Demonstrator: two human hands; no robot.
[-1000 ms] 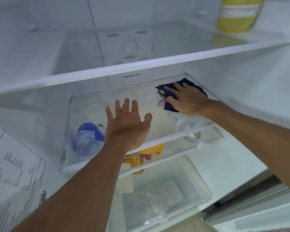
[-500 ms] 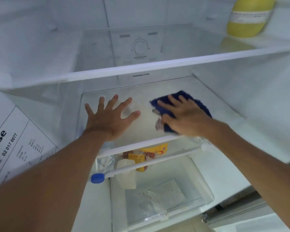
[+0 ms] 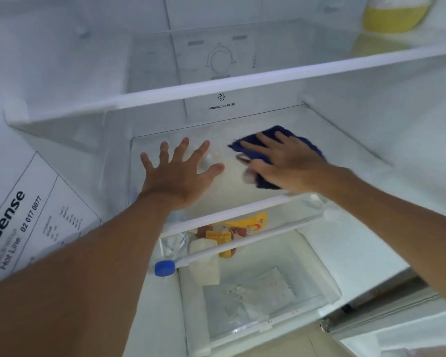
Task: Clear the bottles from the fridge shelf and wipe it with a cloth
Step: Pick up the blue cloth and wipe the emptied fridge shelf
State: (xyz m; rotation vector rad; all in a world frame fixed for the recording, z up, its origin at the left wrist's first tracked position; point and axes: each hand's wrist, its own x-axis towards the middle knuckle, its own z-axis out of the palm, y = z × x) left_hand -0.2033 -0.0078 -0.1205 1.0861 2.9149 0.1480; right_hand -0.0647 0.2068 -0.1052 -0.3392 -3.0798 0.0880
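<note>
Probably soft and limp, the cloth (image 3: 278,134) wants flat pressure: the right hand (image 3: 290,164) presses it with straight fingers (image 3: 258,148), while the left hand (image 3: 180,173) is splayed and holds nothing.

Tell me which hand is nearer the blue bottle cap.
Left. The left hand is spread over the shelf, above and just behind the blue cap. The right hand presses the cloth, farther off to the right.

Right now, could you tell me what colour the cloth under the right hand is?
The cloth is dark blue, seen best in the head view.
</note>
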